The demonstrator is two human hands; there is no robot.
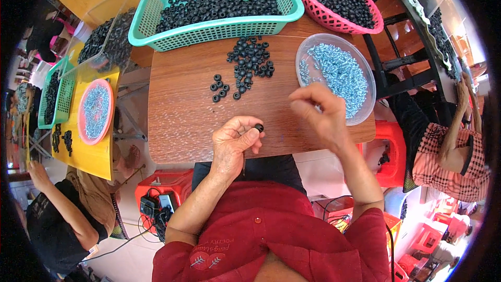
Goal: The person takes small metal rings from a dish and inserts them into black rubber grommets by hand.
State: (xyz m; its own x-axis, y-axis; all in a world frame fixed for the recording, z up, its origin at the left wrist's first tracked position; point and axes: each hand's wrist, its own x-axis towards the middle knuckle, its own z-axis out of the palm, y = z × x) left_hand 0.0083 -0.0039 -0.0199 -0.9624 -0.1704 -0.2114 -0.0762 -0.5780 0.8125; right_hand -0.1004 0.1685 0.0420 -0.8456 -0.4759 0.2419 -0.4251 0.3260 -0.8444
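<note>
My left hand [236, 143] is closed, with a small round black piece [259, 127] pinched between thumb and forefinger above the near part of the brown table. My right hand [323, 115] is raised at the near left rim of a clear round tub [369, 109] of small shiny blue pieces [342, 75]. Its fingers are curled together and slightly blurred; whatever they hold is too small to make out. Loose black pieces [248, 62], many with a hole in the middle, lie on the wooden tabletop [182, 99] beyond my hands.
A green basket [219, 27] and a pink basket [334, 21], both of black pieces, stand at the far edge. To the left, a yellow table [104, 156] bears a pink dish [110, 120] of blue pieces. People sit on both sides; red stools [389, 151] stand close by.
</note>
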